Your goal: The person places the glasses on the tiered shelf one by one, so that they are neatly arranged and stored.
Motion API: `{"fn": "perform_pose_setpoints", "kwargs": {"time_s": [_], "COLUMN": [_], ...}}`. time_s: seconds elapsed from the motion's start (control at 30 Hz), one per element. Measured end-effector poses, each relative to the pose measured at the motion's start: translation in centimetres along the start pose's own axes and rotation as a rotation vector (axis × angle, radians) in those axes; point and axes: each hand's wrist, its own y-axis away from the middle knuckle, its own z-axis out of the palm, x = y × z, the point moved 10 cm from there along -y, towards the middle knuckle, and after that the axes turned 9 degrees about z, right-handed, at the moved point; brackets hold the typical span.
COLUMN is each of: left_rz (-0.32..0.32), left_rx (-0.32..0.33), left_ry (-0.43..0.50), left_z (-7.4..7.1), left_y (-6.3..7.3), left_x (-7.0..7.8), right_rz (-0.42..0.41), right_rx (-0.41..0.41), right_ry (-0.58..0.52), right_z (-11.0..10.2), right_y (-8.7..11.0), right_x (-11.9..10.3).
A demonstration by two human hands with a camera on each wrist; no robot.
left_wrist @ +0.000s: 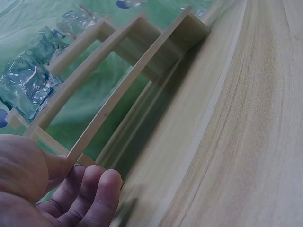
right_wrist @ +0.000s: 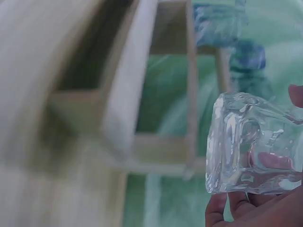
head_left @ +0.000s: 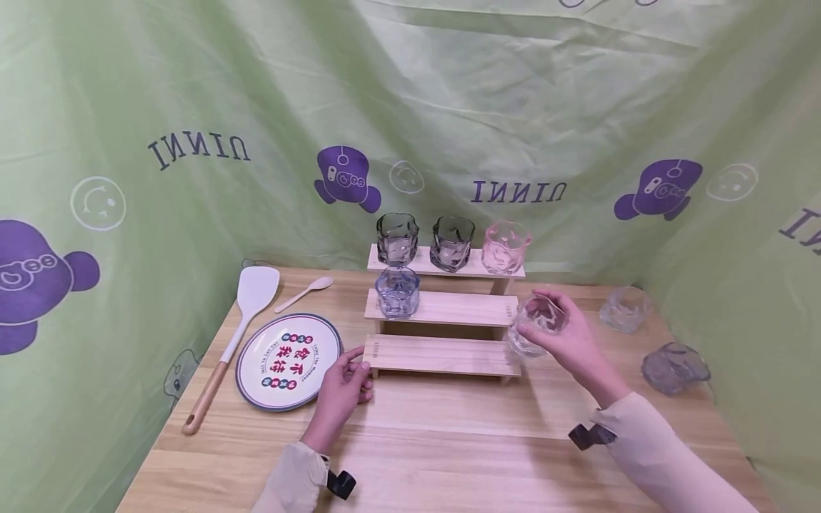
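Note:
A three-step wooden rack (head_left: 442, 355) stands mid-table. My left hand (head_left: 343, 388) pinches the left end of its lowest step, and the left wrist view shows the thumb and curled fingers (left_wrist: 102, 189) at the board's edge. Off the rack's right end, my right hand (head_left: 564, 335) holds a clear glass (right_wrist: 255, 146) by its sides, beside the middle and lowest steps. A blue glass (head_left: 398, 293) sits at the left of the middle step. Along the top step stand two dark grey glasses (head_left: 397, 241) and a pink glass (head_left: 505, 248).
To the right on the table are a clear glass (head_left: 625, 310) and a greyish glass (head_left: 675, 368). Left of the rack lie a round plate (head_left: 256, 370) with printed characters, a white turner (head_left: 258, 288) with a wooden handle, and a small spoon (head_left: 304, 293). Green printed cloth (head_left: 436, 107) hangs behind.

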Motion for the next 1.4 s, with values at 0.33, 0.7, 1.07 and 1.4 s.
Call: {"fn": "perform_pose_setpoints", "kwargs": {"time_s": [0.33,0.7,1.07,1.4], "left_rz": [0.001,0.002,0.001,-0.012], "left_rx": [0.013,-0.011,0.025,0.017], "left_ry": [-0.004,-0.015,0.014,0.022], "left_z": [-0.2,0.5,-0.6,-0.3], "left_y": [0.0,0.1,0.2,0.2], "left_x": [-0.1,-0.1,0.1,0.0], "right_rz": [-0.002,0.062,0.009,0.001], "right_rx": [-0.073,0.042,-0.017,0.005], "right_ry": [-0.030,0.124,0.062,0.092], "right_z": [7.7,10.7,9.9,9.9], "right_y": [-3.8,-4.8,-3.4,-4.2], "right_x": [-4.1,-2.6,-2.4,-2.1]}}
